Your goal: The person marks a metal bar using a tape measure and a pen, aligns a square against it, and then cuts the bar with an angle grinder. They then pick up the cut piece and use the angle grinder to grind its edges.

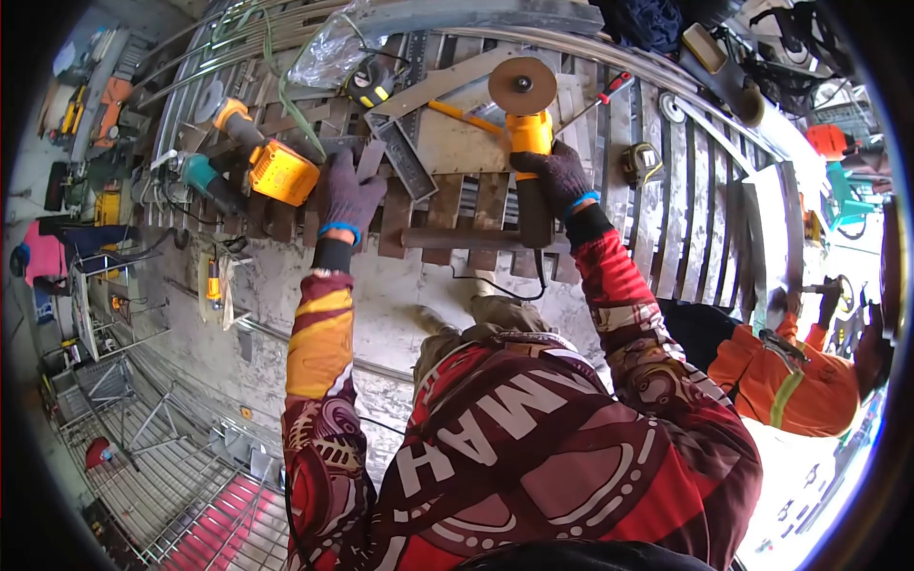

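Note:
My right hand (560, 179), in a dark knit glove with a blue cuff, is wrapped round a yellow angle grinder (529, 133). Its brown disc (514, 93) faces up, and the dark body and cord hang toward me. In a matching glove, my left hand (350, 198) pinches a small flat metal piece (370, 159) between thumb and fingers. Beside that piece lies a metal channel (405, 160) on the slatted metal bench (447, 211). A second yellow cordless grinder (283, 173) rests left of my left hand, next to a teal power tool (203, 178).
A tape measure (643, 164) and a red-handled screwdriver (614, 88) lie to the right. Another black-and-yellow tape measure (369, 84) sits near clear plastic wrap (328, 49). A person in orange (785, 381) works at the right. Wire racks (143, 457) stand lower left.

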`<action>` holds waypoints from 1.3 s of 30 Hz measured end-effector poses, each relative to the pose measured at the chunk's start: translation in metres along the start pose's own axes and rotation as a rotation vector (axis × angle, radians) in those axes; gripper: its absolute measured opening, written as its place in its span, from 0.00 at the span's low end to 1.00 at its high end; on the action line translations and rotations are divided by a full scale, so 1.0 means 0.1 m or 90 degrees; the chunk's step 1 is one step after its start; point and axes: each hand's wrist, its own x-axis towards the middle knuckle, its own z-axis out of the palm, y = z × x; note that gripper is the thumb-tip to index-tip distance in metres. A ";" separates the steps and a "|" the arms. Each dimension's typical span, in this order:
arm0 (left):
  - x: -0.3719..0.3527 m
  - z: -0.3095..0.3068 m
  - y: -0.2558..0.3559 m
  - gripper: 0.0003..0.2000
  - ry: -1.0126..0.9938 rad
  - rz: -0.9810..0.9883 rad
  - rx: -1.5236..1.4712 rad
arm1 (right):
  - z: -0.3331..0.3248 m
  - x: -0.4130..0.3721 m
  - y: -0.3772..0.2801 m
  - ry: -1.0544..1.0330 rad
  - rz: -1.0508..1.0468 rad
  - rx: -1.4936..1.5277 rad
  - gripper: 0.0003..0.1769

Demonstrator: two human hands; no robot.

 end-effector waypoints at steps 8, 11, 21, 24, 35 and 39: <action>-1.08 -0.26 -0.07 0.19 0.121 -0.211 -0.299 | 0.08 0.07 0.06 0.060 -0.020 0.020 0.45; -1.66 -0.23 0.17 0.18 0.180 -0.311 -0.440 | 0.06 0.09 0.05 0.063 -0.027 -0.004 0.42; -2.18 -0.80 0.16 0.24 0.463 -0.283 -0.560 | -0.20 0.36 0.14 -0.114 -0.108 -0.045 0.25; -2.14 -1.03 0.18 0.27 0.498 -0.168 -0.907 | -0.18 0.29 0.03 -0.092 -0.100 -0.108 0.26; -2.37 -0.83 0.22 0.26 0.349 -0.080 -1.103 | 1.35 -1.23 -0.83 -0.205 -0.828 -0.358 0.57; -2.60 -0.74 0.28 0.23 0.342 -0.093 -1.174 | 1.84 -1.79 -0.87 -0.503 -0.766 -0.473 0.43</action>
